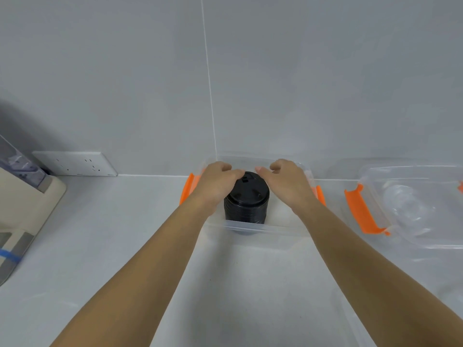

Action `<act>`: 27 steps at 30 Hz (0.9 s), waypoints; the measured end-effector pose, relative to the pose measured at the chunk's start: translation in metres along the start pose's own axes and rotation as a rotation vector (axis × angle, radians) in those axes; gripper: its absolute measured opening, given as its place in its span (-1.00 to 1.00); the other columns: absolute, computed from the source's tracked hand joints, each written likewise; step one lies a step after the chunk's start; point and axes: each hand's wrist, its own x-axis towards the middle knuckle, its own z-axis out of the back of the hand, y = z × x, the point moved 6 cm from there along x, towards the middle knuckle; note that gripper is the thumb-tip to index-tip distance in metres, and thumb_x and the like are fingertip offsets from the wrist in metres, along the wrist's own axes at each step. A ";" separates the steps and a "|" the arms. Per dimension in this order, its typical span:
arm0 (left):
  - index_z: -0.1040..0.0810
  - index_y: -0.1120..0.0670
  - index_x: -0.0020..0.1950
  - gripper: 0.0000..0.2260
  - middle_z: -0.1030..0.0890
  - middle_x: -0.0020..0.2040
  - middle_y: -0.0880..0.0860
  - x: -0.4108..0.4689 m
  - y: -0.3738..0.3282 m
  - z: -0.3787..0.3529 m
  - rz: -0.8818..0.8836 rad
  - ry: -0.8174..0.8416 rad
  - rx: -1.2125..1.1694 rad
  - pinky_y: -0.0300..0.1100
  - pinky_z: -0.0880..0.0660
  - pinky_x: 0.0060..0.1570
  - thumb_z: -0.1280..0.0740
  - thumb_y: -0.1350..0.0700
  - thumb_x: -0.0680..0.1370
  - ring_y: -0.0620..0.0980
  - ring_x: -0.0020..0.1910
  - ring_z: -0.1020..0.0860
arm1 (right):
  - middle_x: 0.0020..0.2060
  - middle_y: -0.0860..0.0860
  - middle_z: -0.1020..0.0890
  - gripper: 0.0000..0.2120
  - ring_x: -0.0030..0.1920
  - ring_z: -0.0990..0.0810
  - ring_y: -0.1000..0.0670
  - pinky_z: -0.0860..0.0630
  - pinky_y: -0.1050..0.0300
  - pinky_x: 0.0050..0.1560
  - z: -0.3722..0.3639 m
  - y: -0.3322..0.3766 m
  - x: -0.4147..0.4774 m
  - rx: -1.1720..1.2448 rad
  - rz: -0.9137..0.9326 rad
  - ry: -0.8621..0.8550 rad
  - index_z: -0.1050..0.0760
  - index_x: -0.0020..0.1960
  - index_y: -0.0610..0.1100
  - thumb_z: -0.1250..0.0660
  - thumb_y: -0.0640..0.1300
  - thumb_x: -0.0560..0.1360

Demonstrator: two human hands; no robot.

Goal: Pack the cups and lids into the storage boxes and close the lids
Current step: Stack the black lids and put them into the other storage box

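- I see a clear storage box [253,227] with orange side latches [188,187] standing on the pale grey counter [125,246], pushed back close to the wall.
- Inside it stands a stack of black lids [246,204], upright, roughly in the middle of the box; the near wall of the box crosses in front of the stack's bottom.
- My left hand [218,180] reaches into the box from the left, fingers curled, the knuckles lying at the upper left edge of the top lid. It touches or nearly touches the stack, but I cannot tell whether it truly grips it.
- My right hand [283,180] comes in from the right, fingers loosely bent and the thumb pointing toward the left hand just behind the stack. It looks unclenched, with nothing held in it (the fingertips themselves are hidden behind the hand).
- A second clear storage box [411,209] sits well to the right on the same counter, also with an orange latch [363,211] on its left side. Through its walls I make out clear cups [406,209], though how many I cannot say.
- At the far left, a white wall socket [75,162] sits low on the wall, and a beige appliance [25,209] stands beside it at the frame's edge.
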 end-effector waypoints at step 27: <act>-0.24 0.08 0.45 -0.42 -0.30 0.45 0.17 -0.185 -0.073 0.044 -1.081 -0.646 0.517 0.16 -0.11 0.43 -0.21 -0.15 0.50 0.15 0.46 -0.23 | 0.48 -0.19 -0.19 -0.26 0.49 -0.14 -0.16 0.02 -0.03 0.47 0.089 0.088 -0.192 -0.372 0.798 -0.585 0.04 0.47 0.04 -0.20 0.27 0.43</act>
